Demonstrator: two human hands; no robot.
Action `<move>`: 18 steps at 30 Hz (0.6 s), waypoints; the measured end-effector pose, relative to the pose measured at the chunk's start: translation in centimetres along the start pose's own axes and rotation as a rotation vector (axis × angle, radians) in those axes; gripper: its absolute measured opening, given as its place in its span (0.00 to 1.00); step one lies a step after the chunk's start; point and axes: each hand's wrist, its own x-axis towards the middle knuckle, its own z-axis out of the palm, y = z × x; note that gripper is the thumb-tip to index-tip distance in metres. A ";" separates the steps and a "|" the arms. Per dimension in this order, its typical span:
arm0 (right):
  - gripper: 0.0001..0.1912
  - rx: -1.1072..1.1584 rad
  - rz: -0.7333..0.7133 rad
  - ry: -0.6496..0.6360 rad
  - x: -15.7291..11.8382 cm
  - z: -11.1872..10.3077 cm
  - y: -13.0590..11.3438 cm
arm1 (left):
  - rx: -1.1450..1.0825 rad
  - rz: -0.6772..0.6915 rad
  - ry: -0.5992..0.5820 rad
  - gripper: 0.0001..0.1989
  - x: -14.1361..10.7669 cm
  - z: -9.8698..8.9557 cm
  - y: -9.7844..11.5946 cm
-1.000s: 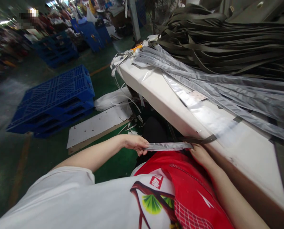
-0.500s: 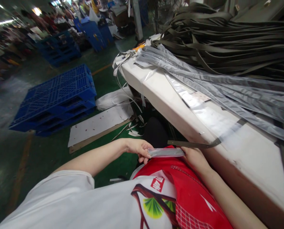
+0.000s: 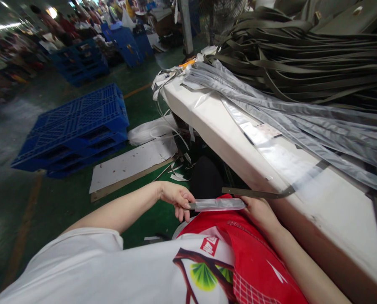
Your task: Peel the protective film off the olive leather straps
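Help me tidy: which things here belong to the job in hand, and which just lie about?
Probably the job's:
plastic-covered strip being held
wrapped strips on the table
dark straps

Probably lying about:
blue pallets
white board
floor scraps

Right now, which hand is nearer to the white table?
Right. The right hand is close beside the near edge of the white table; the left hand is farther out, at the other end of the plastic-covered strip between them.

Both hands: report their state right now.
Left hand: closed, pinching the strip end outside the clear sleeve.
Right hand: closed on the sleeve's other end.
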 end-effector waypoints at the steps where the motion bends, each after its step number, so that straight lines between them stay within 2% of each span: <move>1: 0.18 0.004 -0.003 0.003 0.0 -0.1 -0.1 | 0.013 -0.012 -0.016 0.26 -0.3 0.0 0.0; 4: 0.18 0.012 -0.010 0.006 0.0 -0.3 -0.2 | 0.046 -0.058 -0.091 0.31 -0.7 0.4 0.2; 7: 0.18 0.013 -0.002 0.017 0.0 -0.8 -0.4 | 0.039 -0.042 -0.148 0.34 0.2 1.0 0.6; 10: 0.17 0.046 0.020 0.023 0.1 -1.1 0.0 | -0.061 0.011 -0.085 0.28 2.4 1.6 0.9; 12: 0.15 0.139 0.089 0.011 0.1 -1.1 0.7 | -0.098 0.024 -0.039 0.22 3.9 2.3 1.5; 15: 0.18 0.384 0.236 -0.005 -0.2 -0.6 1.8 | -0.051 0.074 -0.041 0.18 5.0 4.1 4.0; 17: 0.22 0.473 0.284 0.007 -0.5 0.1 1.8 | -0.054 0.247 -0.040 0.16 4.7 5.8 7.0; 18: 0.23 0.479 0.295 0.014 -0.5 0.4 1.5 | -0.079 0.398 -0.017 0.14 4.3 6.7 8.8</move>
